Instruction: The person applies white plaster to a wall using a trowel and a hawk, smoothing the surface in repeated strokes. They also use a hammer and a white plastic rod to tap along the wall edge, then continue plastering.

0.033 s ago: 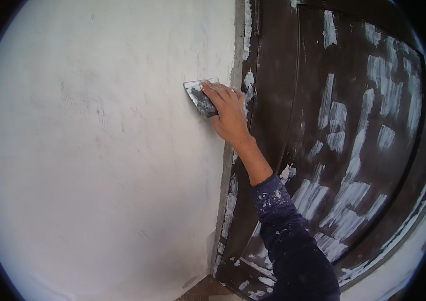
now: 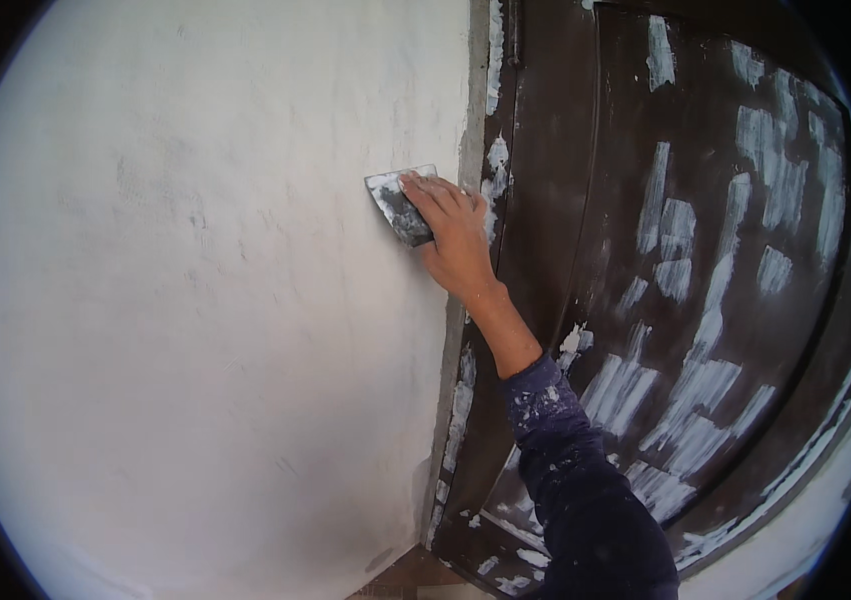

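Observation:
My right hand is closed around a putty knife with a wide, flat blade smeared with white and grey filler. The blade lies against the white plastered wall, a little left of the wall's right edge. My fingers press over the blade's upper right part, and the thumb side is mostly hidden. The dark sleeve of my right arm is spotted with white and crosses in front of a brown door. My left hand is out of the picture.
On the right stands the dark brown panelled door, streaked with white smears. A grey strip runs down between wall and door frame. Brown floor shows at the bottom. Faint grey scuffs mark the wall.
My right hand and the putty knife have shifted very slightly downward along the wall. The grip looks the same.

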The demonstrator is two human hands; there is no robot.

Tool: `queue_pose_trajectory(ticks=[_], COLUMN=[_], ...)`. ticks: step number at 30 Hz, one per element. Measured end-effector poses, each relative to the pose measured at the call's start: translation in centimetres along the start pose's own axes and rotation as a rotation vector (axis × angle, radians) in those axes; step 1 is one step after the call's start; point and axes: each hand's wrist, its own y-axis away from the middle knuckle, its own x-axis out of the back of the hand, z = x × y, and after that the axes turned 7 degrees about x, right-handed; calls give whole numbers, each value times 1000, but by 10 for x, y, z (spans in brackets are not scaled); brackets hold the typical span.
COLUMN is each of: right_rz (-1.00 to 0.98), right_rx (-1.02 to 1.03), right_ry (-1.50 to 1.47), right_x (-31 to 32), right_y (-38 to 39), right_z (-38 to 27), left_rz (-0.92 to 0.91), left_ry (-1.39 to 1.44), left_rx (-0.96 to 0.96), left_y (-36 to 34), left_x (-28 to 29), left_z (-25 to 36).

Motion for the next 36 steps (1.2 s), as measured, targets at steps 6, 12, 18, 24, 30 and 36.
queue_pose_trajectory(ticks=[6, 12, 18, 24, 30, 36], right_rz=[-71, -133, -126, -168, -321, -547], right_rx=[-85, -190, -268, -375, -761, -160], right_ry=[-58, -155, -222, -253, -648, -1268], right_x=[-43, -80, -123, -161, -128, 11], right_y=[99, 204, 307, 406, 413, 343], right_z=[-28, -61, -90, -147, -214, -212], left_rz=[-22, -83, 203, 113, -385, -1034], left_ry=[26, 127, -137, 237, 977, 1143], left_rx=[99, 191, 14, 253, 306, 357], left_y=[-5, 3, 29, 59, 65, 88], left_x=[10, 18, 31, 51, 55, 34], left_z=[-88, -145, -119, -37, 65, 193])
